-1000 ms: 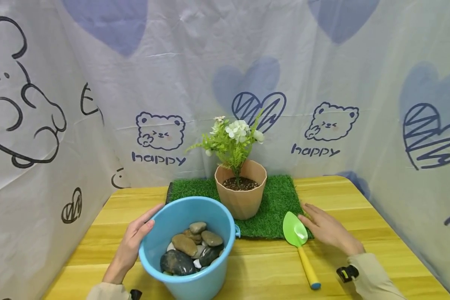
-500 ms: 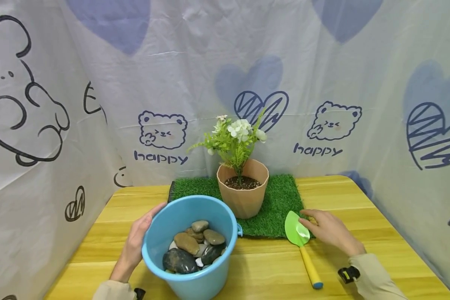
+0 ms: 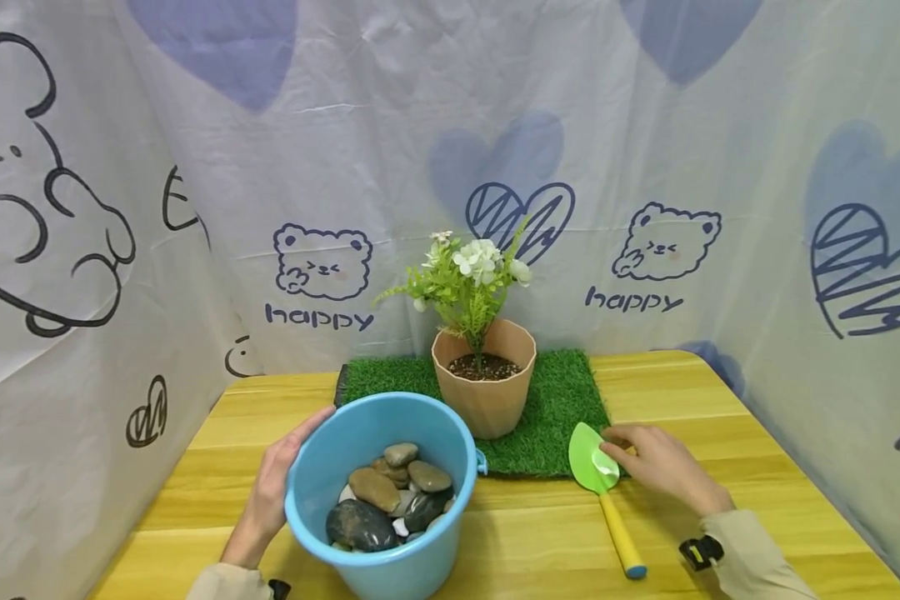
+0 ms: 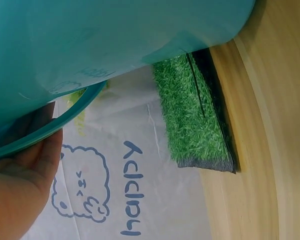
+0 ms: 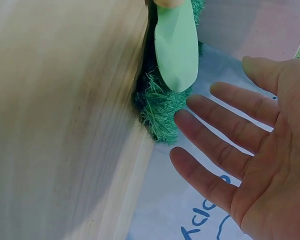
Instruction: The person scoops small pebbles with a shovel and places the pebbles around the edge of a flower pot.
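A light-blue bucket (image 3: 390, 546) stands on the near part of the table with several stones (image 3: 375, 487) inside, grey, brown and black. My left hand (image 3: 266, 492) holds its left side, near the upper edge. In the left wrist view, a blue band (image 4: 65, 117) of the bucket crosses that hand's fingers; whether it is rim or handle I cannot tell. On the right lies a trowel (image 3: 594, 458) with a green blade and yellow handle. My right hand (image 3: 663, 468) is beside the blade, and in the right wrist view its fingers (image 5: 210, 172) are spread and hold nothing.
Behind the bucket, a peach pot (image 3: 487, 404) with soil and a white-flowered plant (image 3: 472, 283) stands on a green turf mat (image 3: 562, 400). The trowel's blade tip overlaps the mat's front edge. A printed cloth (image 3: 405, 167) encloses the wooden table (image 3: 525, 542) on three sides.
My left thumb, visible at the bucket's rim one second ago, no longer shows apart there. My right fingers have bent slightly towards the trowel blade. The stones, pot and trowel keep their places.
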`<state>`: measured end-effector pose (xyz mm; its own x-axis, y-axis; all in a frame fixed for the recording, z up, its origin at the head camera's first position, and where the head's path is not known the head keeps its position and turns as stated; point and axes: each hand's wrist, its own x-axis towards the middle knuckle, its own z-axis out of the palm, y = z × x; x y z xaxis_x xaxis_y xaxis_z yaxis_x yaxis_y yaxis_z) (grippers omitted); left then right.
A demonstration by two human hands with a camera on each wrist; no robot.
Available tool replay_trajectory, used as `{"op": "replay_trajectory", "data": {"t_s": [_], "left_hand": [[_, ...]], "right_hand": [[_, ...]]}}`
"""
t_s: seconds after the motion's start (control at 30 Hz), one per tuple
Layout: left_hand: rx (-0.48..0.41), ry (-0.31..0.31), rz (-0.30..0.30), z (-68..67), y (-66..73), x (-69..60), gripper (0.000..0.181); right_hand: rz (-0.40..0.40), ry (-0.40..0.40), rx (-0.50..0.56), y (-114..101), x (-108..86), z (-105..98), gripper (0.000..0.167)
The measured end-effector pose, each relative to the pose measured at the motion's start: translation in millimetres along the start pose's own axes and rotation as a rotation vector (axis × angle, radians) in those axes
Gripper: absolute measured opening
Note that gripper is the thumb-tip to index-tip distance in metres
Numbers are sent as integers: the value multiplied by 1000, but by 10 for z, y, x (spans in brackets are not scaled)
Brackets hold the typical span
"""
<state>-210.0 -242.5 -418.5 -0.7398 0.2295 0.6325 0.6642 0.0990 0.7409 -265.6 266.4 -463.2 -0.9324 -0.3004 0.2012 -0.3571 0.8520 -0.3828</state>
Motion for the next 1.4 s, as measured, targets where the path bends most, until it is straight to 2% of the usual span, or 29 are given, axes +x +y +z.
{"op": "replay_trajectory", "data": {"t_s": [0.4, 0.6, 0.83, 1.1, 1.27, 1.4], "left_hand": [[62, -7, -97, 153, 23, 72, 49], [88, 10, -108, 247, 16, 99, 52], [139, 78, -148, 418, -29, 113, 62], [164, 105, -164, 566, -32, 137, 61], [188, 99, -184, 623, -23, 139, 62], [203, 103, -177, 673, -6, 156, 63]], "right_hand": [[-24, 0, 11, -9, -8, 21, 32], [-35, 3, 5, -8, -5, 1, 31], [-29, -11, 19, -17, -24, -2, 32], [-8, -24, 30, 21, -72, 8, 31], [0, -40, 31, 42, -107, 13, 32], [5, -39, 38, 43, -111, 29, 33]]}}
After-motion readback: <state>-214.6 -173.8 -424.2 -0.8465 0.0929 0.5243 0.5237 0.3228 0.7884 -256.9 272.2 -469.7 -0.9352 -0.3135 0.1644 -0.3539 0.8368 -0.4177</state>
